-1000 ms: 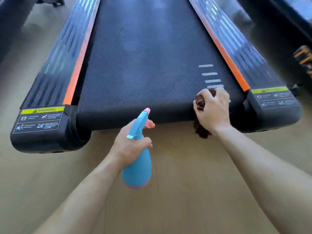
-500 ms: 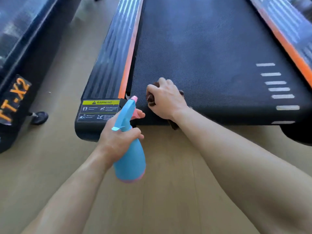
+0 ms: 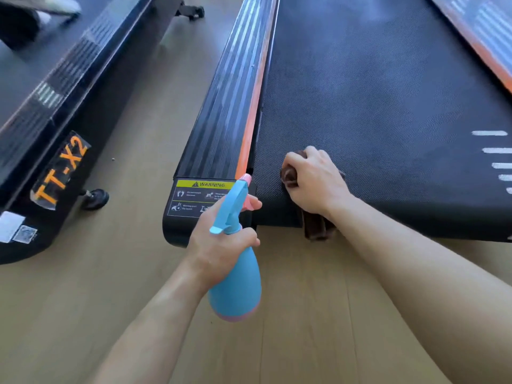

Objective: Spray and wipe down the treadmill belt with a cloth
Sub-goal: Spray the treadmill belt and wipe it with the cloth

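The black treadmill belt (image 3: 388, 101) fills the upper right. My right hand (image 3: 314, 180) grips a dark brown cloth (image 3: 315, 228) and presses it on the belt's rear left corner; the cloth's end hangs over the belt's back edge. My left hand (image 3: 219, 245) holds a blue spray bottle (image 3: 235, 284) with a pink nozzle by its neck, upright, over the floor just behind the treadmill's left rear corner. One finger lies on the pink trigger.
The treadmill's left side rail (image 3: 230, 106) has an orange stripe and a yellow warning label (image 3: 205, 184). A second black machine marked TT-X2 (image 3: 55, 173) stands to the left, with a small wheel (image 3: 97, 199). Wooden floor (image 3: 110, 286) lies between and behind.
My right hand slid the cloth along the belt's rear edge from the right corner to the left corner. The left hand with the bottle kept its grip. The view swung left.
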Demonstrator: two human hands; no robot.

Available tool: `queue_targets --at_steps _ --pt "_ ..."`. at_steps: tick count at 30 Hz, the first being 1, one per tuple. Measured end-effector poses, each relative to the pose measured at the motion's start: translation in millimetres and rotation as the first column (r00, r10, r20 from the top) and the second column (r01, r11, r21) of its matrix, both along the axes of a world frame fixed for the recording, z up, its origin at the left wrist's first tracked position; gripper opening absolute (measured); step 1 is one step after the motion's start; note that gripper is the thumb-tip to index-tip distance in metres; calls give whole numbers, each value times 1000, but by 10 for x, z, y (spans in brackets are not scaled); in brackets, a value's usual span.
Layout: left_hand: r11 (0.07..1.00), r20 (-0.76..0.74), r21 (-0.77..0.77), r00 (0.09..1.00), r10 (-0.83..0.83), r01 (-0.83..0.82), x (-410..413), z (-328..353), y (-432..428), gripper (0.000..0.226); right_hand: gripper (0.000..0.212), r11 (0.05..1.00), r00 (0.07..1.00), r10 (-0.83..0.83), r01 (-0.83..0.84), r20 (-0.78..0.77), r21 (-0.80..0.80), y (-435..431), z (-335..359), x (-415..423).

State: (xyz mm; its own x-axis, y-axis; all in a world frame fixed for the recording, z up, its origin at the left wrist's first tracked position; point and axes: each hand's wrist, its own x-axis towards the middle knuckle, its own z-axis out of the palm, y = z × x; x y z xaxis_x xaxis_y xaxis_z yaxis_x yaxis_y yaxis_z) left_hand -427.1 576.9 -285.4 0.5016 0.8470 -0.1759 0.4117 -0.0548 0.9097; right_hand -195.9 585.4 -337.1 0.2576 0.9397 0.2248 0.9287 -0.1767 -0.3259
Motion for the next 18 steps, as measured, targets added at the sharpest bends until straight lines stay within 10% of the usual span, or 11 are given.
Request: queue_targets --at_steps 18 --pt "998 -18 24 998 -62 62 97 179 25 65 33 1000 1000 -24 24 9 17 -173 34 -307"
